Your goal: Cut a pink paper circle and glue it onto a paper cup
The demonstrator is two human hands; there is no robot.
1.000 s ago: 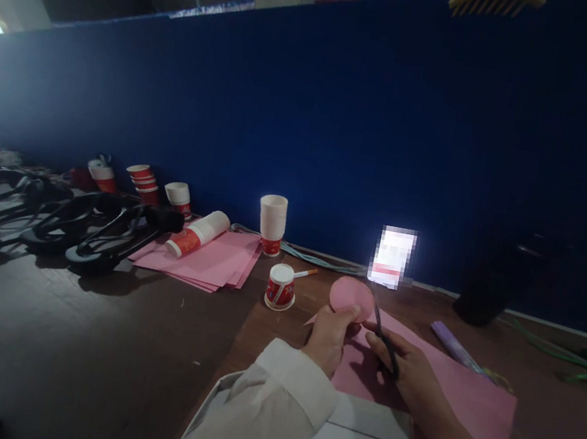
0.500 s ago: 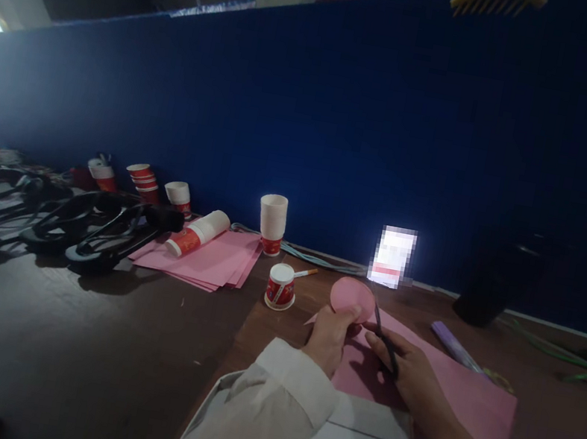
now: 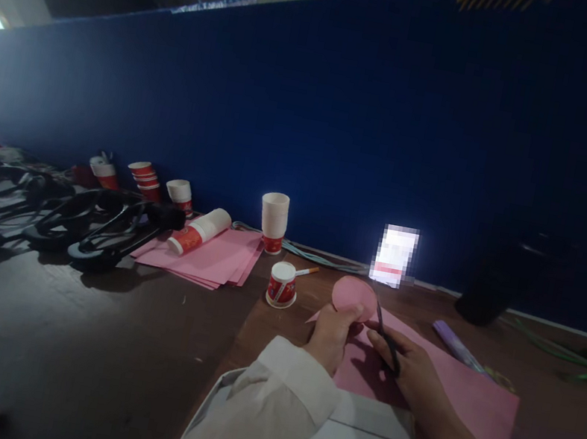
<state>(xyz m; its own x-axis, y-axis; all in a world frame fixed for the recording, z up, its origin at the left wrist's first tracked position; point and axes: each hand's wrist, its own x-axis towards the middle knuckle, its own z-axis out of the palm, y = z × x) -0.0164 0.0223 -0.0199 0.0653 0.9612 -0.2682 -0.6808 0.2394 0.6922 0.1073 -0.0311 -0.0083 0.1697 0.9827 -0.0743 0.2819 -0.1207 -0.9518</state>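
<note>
While left hand (image 3: 329,333) pinches one pink disc (image 3: 351,294), right hand (image 3: 411,366), one scissors (image 3: 385,334)

Centre of frame: round pink paper disc (image 3: 353,296), plain, no print. Beside it, black-handled metal scissors (image 3: 386,338), dark throughout. Lower right: large pink paper sheet (image 3: 466,401), same pink, unmarked. Centre left: stack of pink paper sheets (image 3: 219,255), matching shade. Small paper cup (image 3: 282,285): red wall with white markings, white top. Tall stack of paper cups (image 3: 274,220): white, red band at the base. Long partition wall (image 3: 343,130): uniform deep blue. Wooden tabletop (image 3: 264,324): dark brown. Cloth sleeve (image 3: 272,405), lower centre: off-white.
</note>
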